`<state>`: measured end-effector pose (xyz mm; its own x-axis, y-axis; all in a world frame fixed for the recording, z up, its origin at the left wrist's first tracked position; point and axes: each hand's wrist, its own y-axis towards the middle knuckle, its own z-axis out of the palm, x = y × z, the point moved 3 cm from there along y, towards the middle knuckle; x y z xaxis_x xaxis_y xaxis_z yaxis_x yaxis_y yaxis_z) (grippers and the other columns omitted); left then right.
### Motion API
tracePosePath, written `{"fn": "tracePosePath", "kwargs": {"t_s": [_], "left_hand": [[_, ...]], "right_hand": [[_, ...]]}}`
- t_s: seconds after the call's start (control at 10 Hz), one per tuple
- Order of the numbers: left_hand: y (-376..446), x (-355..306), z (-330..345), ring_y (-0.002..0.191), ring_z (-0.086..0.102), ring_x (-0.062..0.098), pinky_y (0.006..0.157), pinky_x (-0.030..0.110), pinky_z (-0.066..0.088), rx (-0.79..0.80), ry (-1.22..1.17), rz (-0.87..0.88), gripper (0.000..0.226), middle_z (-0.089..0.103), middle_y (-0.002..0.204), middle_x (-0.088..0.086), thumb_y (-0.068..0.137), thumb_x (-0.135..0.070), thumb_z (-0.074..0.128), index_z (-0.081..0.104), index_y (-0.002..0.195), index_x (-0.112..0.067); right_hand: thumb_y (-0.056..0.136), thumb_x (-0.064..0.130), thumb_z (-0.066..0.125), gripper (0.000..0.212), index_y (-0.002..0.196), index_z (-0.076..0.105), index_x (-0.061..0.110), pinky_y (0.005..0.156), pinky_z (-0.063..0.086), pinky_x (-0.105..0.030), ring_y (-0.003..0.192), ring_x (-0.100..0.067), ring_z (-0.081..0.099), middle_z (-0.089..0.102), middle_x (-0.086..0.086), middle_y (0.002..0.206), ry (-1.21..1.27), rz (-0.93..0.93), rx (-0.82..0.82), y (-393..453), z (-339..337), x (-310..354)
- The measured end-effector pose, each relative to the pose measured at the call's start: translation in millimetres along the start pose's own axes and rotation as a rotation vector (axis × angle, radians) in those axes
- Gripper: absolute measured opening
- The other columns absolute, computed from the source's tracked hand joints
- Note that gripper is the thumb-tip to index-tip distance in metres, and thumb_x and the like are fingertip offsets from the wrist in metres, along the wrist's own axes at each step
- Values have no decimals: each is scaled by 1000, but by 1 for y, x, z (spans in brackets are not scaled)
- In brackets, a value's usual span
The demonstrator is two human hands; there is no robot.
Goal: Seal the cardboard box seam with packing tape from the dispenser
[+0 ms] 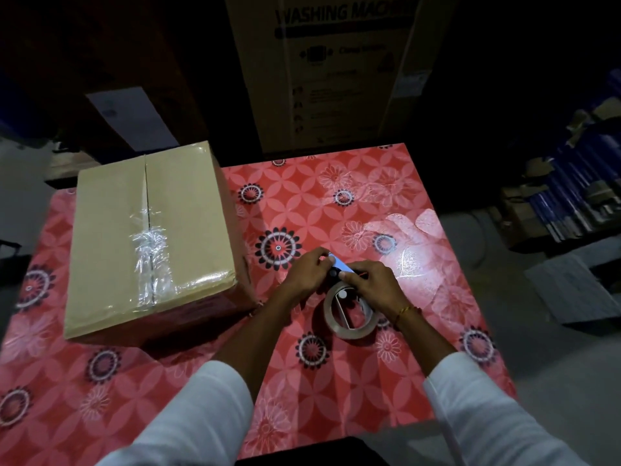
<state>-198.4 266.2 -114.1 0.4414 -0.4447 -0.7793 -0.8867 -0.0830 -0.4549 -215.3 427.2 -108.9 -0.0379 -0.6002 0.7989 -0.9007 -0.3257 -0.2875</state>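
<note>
A closed cardboard box [151,243] sits on the left of the table, its flaps meeting in a centre seam [147,196]. Crinkled clear tape [151,250] covers the near half of that seam. To the box's right, a tape dispenser [347,307] with a roll of clear tape rests on the table. My left hand [307,272] pinches the dispenser's front end by the blue blade guard [341,264]. My right hand [373,280] grips the dispenser's top from the right. Both hands are well clear of the box.
The table [336,203] wears a glossy red floral cloth. A tall washing-machine carton [336,68] stands behind the far edge. Stacked boxes and blue packs [571,183] fill the dim floor at right. A dark box with a white label [134,116] stands behind the cardboard box.
</note>
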Motion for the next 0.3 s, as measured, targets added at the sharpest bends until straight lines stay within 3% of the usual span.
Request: {"fn": "tracePosePath", "kwargs": {"t_s": [0.1,0.2,0.3], "left_hand": [[1,2,0,83,59,14,56,11,46,4,-13,-20,51,61,126,15,104,-33,49,40,148,-9],[-8,-2,-10,93,55,15,68,18,43,-57,51,-19,49,62,128,17,104,-29,48,44,145,-3],[-10,-2,-23,94,62,28,83,33,48,-151,80,16,33,70,114,20,103,-24,50,63,120,1]], "right_hand": [[88,24,68,20,102,78,14,74,55,-31,80,-18,71,78,-6,87,17,27,15,3,0,-1],[87,27,69,28,112,75,14,84,56,-33,92,-19,70,77,-5,99,-3,38,20,4,1,1],[91,24,66,28,113,71,8,82,52,-25,94,-18,65,71,-5,102,83,59,-69,5,-5,11]]}}
